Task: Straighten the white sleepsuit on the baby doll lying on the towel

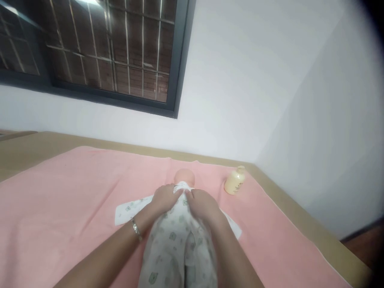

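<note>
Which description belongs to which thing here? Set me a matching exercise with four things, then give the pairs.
Things:
1. pump bottle
2. bracelet
3. printed garment
4. cloth

Descriptions:
A. touched by both hands, the left hand and the right hand
B. pink, spread out
C. on the wrist of the left hand
D. standing to the right of the right hand

Pairs: 1-D, 2-C, 3-A, 4-B
</note>
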`<act>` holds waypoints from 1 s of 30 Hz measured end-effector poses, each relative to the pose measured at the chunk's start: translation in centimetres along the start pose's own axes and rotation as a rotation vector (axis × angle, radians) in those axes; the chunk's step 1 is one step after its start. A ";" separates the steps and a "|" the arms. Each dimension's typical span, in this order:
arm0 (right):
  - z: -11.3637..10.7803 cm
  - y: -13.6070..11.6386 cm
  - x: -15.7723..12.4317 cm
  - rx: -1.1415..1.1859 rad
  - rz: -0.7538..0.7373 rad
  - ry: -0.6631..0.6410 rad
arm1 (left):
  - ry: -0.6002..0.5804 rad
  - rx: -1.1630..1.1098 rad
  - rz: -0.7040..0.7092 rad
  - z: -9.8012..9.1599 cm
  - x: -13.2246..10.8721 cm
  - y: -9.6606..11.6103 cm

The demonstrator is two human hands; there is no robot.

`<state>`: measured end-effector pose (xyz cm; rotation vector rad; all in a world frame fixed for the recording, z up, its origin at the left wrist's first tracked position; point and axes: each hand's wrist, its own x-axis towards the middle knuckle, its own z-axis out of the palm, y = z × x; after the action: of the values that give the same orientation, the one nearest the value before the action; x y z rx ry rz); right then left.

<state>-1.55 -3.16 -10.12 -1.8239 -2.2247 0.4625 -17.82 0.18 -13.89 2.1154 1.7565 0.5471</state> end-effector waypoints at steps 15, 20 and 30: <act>0.9 1.8 1.6 0.076 0.003 -0.019 | 0.082 0.200 0.028 0.4 -1.0 1.4; 0.2 1.5 0.7 0.116 -0.051 -0.039 | -0.008 -0.012 0.017 -0.2 -0.1 0.2; 0.9 1.7 1.3 0.119 -0.064 -0.016 | 0.044 0.244 0.077 0.1 -1.8 2.2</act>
<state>-0.60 -1.67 -11.66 -1.6907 -2.2076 0.5855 -16.15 -1.95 -13.08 2.3598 1.8544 0.4206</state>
